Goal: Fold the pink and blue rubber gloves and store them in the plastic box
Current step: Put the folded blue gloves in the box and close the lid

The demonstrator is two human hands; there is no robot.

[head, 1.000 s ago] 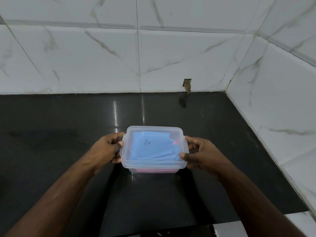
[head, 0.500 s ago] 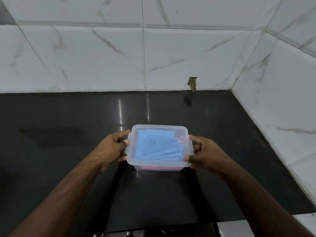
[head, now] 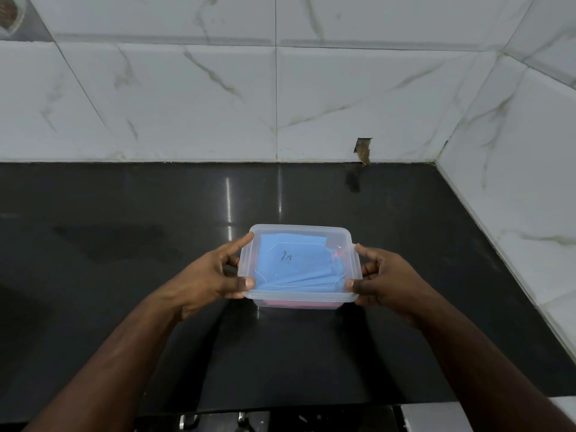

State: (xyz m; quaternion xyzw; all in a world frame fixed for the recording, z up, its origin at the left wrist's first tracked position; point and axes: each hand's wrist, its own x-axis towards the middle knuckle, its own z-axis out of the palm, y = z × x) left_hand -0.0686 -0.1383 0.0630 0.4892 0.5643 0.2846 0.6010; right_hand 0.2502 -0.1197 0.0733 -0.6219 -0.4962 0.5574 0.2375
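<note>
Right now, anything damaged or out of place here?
One thing: a chipped hole in the wall tile just above the counter, back right. The plastic box sits lidded, with the blue glove inside.

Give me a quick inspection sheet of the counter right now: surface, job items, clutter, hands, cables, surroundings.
Surface: black glossy countertop, reflections and a dull smear at left.
Job's things: plastic box with lid on; blue glove folded on top, pink glove showing beneath.
Clutter: nothing seen.
Hands: left hand and right hand grip the box's ends, thumbs on the lid's near corners.
Cables: nothing seen.
Surroundings: white marbled wall tiles, a chipped hole near the back right corner.
</note>
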